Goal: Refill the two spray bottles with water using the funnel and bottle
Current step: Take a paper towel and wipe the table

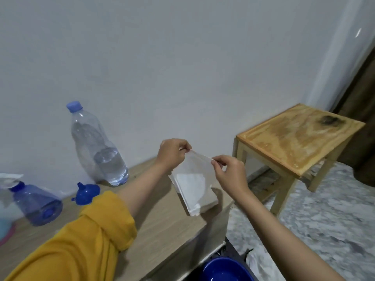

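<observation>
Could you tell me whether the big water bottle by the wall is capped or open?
Capped: the water bottle stands upright with its blue cap on.

Clear water bottle, blue-capped, partly filled, upright by wall. Blue funnel, inverted, spout up. Blue spray bottle, at left edge, tilted in view.

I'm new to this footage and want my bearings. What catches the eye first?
Mid-frame, the left hand and right hand pinch a thin white tissue above a tissue stack. At left by the wall stands a capped water bottle, a blue funnel before it.
</observation>
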Demonstrator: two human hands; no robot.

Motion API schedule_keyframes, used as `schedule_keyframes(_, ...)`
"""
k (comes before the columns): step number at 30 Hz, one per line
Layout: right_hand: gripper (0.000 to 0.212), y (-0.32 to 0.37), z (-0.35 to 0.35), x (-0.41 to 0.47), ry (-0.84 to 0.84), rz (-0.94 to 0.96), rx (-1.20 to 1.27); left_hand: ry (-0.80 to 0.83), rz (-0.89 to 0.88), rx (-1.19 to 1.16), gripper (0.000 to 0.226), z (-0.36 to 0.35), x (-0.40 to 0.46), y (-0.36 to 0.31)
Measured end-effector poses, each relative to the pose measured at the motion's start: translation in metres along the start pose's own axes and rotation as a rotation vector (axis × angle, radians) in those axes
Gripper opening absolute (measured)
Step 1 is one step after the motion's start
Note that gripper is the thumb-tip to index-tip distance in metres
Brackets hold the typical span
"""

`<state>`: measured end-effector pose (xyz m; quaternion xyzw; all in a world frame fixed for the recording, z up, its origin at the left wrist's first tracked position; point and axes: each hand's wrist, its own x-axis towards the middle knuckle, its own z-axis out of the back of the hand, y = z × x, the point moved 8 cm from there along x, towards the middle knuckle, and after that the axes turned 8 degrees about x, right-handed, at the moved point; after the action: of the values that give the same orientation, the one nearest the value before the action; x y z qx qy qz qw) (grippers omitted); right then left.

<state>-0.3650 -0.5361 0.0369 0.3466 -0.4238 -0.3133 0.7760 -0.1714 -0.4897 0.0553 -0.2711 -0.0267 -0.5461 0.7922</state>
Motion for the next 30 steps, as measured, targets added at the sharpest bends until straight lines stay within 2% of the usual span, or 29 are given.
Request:
schedule_keyframes(5, 0.011, 0.041, 0.032, 0.024, -0.066, 0.086, -0.066, -0.052, -0.048, -0.01, 0.021, 0.043, 0.015, -0.023)
schedule_keyframes(8, 0.011, 0.055, 0.041, 0.03, -0.045, 0.091, -0.1, -0.018, -0.055, -0.014, 0.028, 0.056, 0.019, -0.031)
schedule_keyframes(14, 0.008, 0.07, 0.05, 0.031, -0.043, 0.077, -0.074, -0.047, -0.064, -0.032, 0.02, 0.081, 0.012, -0.041)
schedule_keyframes(18, 0.007, 0.077, 0.045, 0.032, 0.011, 0.014, 0.001, -0.025, -0.044, -0.036, 0.022, 0.093, 0.003, -0.033)
schedule_keyframes(22, 0.011, 0.08, 0.027, 0.029, 0.084, -0.107, 0.235, -0.001, -0.015, 0.006, 0.02, 0.103, -0.011, -0.015)
schedule_keyframes(30, 0.01, 0.123, 0.022, 0.018, -0.032, 0.124, 0.039, -0.057, 0.059, -0.067, 0.017, 0.121, -0.029, 0.005)
